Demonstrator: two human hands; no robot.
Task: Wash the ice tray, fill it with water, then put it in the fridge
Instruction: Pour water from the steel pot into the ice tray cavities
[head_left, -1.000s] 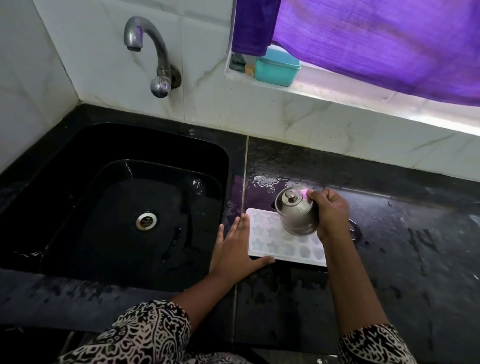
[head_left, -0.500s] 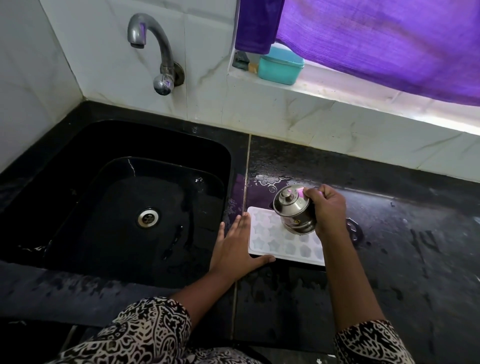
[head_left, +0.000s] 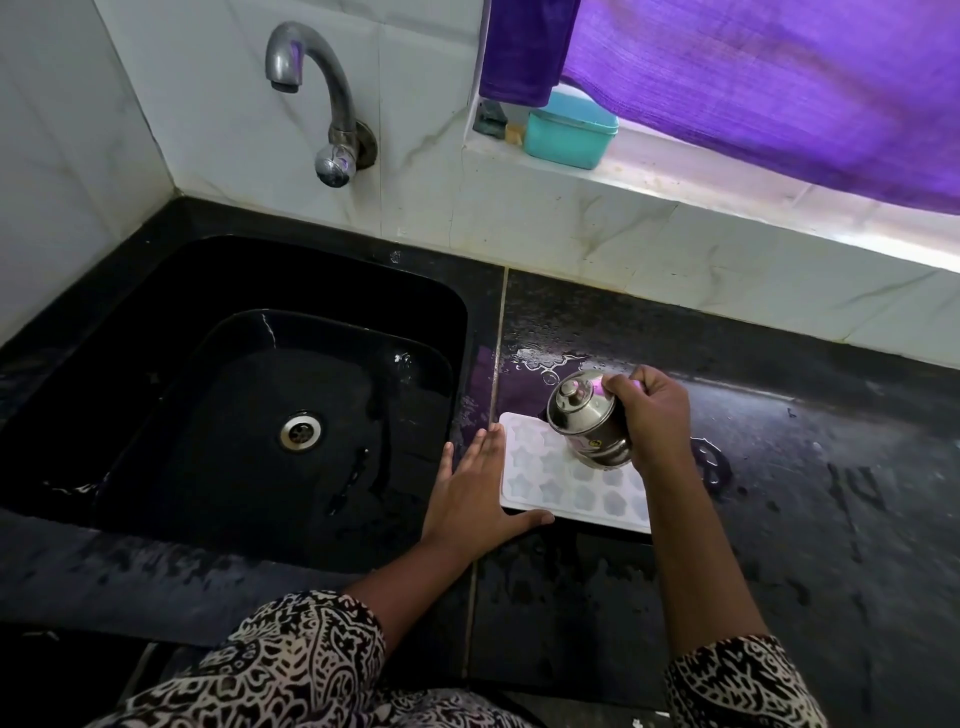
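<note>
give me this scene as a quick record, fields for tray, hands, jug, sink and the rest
ice tray: white, star-shaped cells, flat on the black counter right of the sink
left hand: flat, fingers straight, at the tray's left edge
right hand: grips the steel jug
steel jug: lidded, tilted over the tray; no stream visible
sink: black, wet; tap above, not running
ledge: teal box, purple curtain

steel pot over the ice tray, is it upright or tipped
Tipped: the steel pot leans left, its lid toward the sink, base toward the right hand gripping it above the ice tray. Pouring water: cannot tell.
</note>
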